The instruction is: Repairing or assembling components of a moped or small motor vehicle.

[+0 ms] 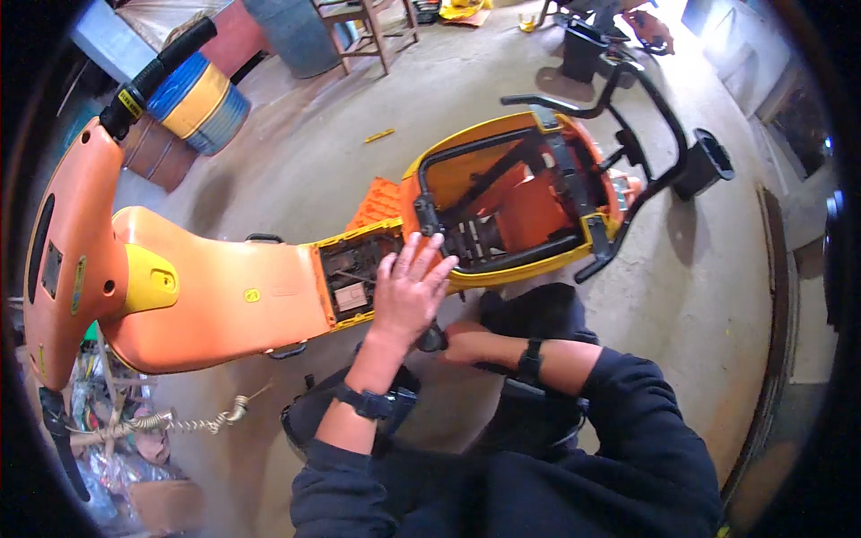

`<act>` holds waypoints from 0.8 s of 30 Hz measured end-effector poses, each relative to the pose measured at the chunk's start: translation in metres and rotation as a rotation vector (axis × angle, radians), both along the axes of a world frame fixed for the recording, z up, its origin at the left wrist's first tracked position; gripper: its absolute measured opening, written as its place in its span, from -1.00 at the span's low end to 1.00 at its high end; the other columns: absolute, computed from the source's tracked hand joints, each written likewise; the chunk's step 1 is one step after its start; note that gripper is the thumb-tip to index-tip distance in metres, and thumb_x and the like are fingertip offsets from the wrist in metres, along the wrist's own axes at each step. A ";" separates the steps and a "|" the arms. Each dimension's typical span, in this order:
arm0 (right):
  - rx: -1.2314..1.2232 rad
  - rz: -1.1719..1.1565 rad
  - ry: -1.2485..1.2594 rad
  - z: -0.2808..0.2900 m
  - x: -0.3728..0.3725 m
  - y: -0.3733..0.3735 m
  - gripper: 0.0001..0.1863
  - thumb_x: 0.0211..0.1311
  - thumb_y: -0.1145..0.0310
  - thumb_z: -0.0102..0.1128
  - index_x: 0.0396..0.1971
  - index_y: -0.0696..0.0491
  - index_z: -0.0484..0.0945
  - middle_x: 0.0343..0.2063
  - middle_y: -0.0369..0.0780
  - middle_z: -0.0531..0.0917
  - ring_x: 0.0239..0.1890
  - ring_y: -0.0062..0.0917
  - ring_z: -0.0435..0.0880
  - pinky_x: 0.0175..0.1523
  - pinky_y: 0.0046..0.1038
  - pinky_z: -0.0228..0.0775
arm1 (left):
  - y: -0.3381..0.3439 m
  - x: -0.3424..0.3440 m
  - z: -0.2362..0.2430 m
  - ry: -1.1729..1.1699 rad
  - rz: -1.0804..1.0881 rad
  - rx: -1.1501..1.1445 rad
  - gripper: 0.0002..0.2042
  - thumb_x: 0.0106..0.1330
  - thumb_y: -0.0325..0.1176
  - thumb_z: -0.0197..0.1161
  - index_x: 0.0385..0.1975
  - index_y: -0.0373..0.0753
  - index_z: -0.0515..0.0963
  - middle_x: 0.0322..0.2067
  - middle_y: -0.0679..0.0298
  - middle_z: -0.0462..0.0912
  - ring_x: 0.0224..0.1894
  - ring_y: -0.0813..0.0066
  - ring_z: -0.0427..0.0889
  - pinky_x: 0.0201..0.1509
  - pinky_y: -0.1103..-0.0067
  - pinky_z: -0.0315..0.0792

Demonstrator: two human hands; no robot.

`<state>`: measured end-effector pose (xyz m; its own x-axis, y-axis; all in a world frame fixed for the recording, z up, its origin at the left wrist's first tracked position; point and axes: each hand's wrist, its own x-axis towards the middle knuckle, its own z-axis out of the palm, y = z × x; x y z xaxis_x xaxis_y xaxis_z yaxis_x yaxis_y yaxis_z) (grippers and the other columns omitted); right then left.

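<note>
An orange and yellow scooter (215, 278) stretches across in front of me, its handlebar end to the left. My left hand (411, 291) lies with spread fingers on the near left edge of its open, black-framed rear compartment (502, 202). Just left of that hand is an uncovered bay (350, 273) with dark parts and a pale box in it. Below the left hand, beside the scooter's near side, my right hand (462, 342) is closed by a dark rounded object (432, 339). What that object is cannot be made out, as the hands and body partly hide it.
A black tubular rack (673, 134) juts from the scooter's right end. An orange perforated piece (375, 204) lies on the floor behind it, with a small yellow strip (379, 136) farther off. Barrels (202, 103) and a wooden chair (366, 31) stand at the back. A coiled cord (211, 420) is at lower left.
</note>
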<state>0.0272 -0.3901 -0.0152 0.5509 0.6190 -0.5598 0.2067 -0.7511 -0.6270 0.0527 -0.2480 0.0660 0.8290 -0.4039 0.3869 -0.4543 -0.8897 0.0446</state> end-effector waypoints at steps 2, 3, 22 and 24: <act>0.023 -0.064 0.023 -0.004 0.000 -0.012 -0.46 -0.08 0.01 0.18 -0.23 0.18 0.62 -0.34 0.02 0.67 -0.24 -0.17 0.68 -0.09 -0.24 0.50 | 0.000 0.002 -0.002 0.012 -0.004 0.008 -0.67 0.22 -0.20 0.22 0.02 0.17 0.54 0.25 0.37 0.37 0.30 0.24 0.29 0.20 0.18 0.20; 0.040 -0.121 0.013 -0.006 -0.003 -0.019 -0.46 -0.08 0.01 0.18 -0.24 0.18 0.62 -0.34 0.02 0.68 -0.24 -0.17 0.69 -0.10 -0.24 0.50 | -0.004 0.002 -0.001 0.004 -0.017 -0.006 -0.68 0.21 -0.20 0.23 0.00 0.14 0.55 0.23 0.36 0.39 0.30 0.25 0.29 0.20 0.19 0.21; 0.191 -0.207 0.148 0.029 -0.022 -0.010 -0.49 -0.05 -0.01 0.15 -0.38 0.21 0.63 -0.44 -0.03 0.68 -0.31 -0.21 0.70 -0.15 -0.25 0.51 | -0.017 0.024 0.005 -0.095 -0.205 -0.261 -0.84 -0.08 -0.45 0.33 -0.46 -0.11 0.58 -0.32 0.46 0.62 -0.07 0.43 0.53 -0.03 0.38 0.29; 0.071 -0.178 0.168 0.020 -0.017 -0.008 -0.48 -0.05 -0.01 0.16 -0.35 0.21 0.63 -0.41 -0.02 0.68 -0.28 -0.19 0.69 -0.14 -0.24 0.51 | -0.015 0.026 0.003 -0.090 -0.211 -0.243 -0.84 -0.09 -0.46 0.32 -0.46 -0.11 0.58 -0.33 0.45 0.62 -0.07 0.43 0.53 -0.03 0.38 0.29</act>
<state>0.0101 -0.3977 0.0044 0.5576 0.5618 -0.6111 -0.0362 -0.7190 -0.6940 0.0785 -0.2628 0.0694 0.6951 -0.4497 0.5609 -0.6389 -0.7441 0.1951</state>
